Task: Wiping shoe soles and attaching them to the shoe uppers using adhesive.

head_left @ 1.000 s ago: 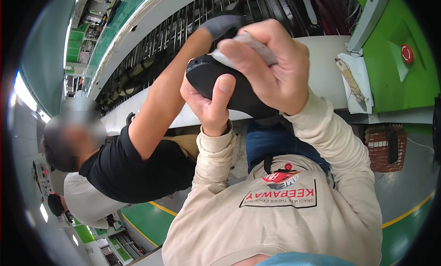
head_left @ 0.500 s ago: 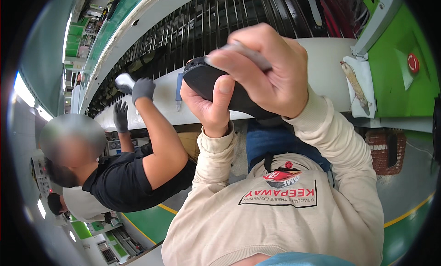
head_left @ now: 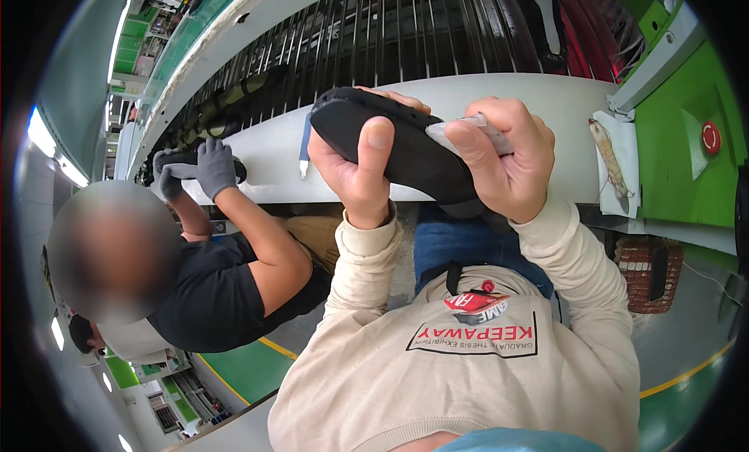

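Observation:
My left hand (head_left: 355, 171) grips a black shoe sole (head_left: 390, 144) from below, thumb lying across its face. My right hand (head_left: 507, 167) is closed around a light grey, handle-like tool (head_left: 468, 132) that is pressed against the right part of the sole. Both hands are raised in front of my chest, above a white ledge (head_left: 265, 159). To my left a co-worker in a black shirt holds another black sole (head_left: 183, 167) on the ledge with grey-gloved hands (head_left: 211, 167).
Behind the ledge runs a conveyor of dark rods (head_left: 390, 38). A blue-handled tool (head_left: 304, 144) lies on the ledge. At right are a white cloth with a brownish strip (head_left: 612, 167), a green panel with a red button (head_left: 708, 137) and a brown basket (head_left: 647, 274).
The co-worker's gloved arm has swung from across my hands down to the left, onto the ledge. My hands have turned the sole and shifted the tool along it.

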The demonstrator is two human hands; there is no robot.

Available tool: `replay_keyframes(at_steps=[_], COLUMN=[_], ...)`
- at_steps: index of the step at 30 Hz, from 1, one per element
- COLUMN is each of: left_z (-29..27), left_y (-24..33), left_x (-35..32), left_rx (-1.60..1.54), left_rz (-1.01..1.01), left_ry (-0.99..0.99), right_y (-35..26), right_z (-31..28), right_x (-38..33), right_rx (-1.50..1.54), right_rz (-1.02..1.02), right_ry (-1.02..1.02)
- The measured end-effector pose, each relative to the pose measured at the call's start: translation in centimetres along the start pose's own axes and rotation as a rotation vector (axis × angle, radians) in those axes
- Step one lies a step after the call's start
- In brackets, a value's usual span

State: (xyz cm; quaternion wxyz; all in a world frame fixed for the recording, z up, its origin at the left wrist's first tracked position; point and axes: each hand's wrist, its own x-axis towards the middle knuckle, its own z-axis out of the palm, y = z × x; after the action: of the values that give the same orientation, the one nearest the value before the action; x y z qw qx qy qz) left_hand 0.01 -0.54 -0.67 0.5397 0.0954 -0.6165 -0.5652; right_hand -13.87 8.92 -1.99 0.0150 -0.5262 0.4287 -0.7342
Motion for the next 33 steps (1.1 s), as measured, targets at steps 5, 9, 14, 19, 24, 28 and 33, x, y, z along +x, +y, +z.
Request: replay_keyframes(at_steps=[5,9,14,19,24,28,33], left_z=[-0.6,-1.1,-1.7,-2.1,-0.8,-0.3,0.3], left_y=[0.2,0.1,-0.6,-1.2,-1.1,-0.3,-0.1], left_x=[-1.1,0.2,1.4,1.3,1.3,0.7,0.5], left_rx=[0.244,0.179,0.054,0.153,0.056,0.193,0.244], left_rz=[0.156,0.086,-0.037,0.031,0.008,0.063,0.147], left_ry=[0.079,0.039,0.076,0.000,-0.008,0.046,0.031], right_y=[-0.9,0.6,5.1,3.9,2.8,1.5,1.2], right_z=[1.9,1.1,-4.5,-4.4,-0.9,0.9,1.3], right_x=[4.4,1.4,-7.5,-6.5,-2.5,-0.1,2.0], right_rx=[-0.011,0.001,-0.160,-0.008,0.093,0.103,0.099], right_rz=[-0.356,-0.050,0.335,0.428,0.238,0.032,-0.130], right_ry=[-0.015,-0.032,-0.072,0.216,0.131,0.093,0.093])
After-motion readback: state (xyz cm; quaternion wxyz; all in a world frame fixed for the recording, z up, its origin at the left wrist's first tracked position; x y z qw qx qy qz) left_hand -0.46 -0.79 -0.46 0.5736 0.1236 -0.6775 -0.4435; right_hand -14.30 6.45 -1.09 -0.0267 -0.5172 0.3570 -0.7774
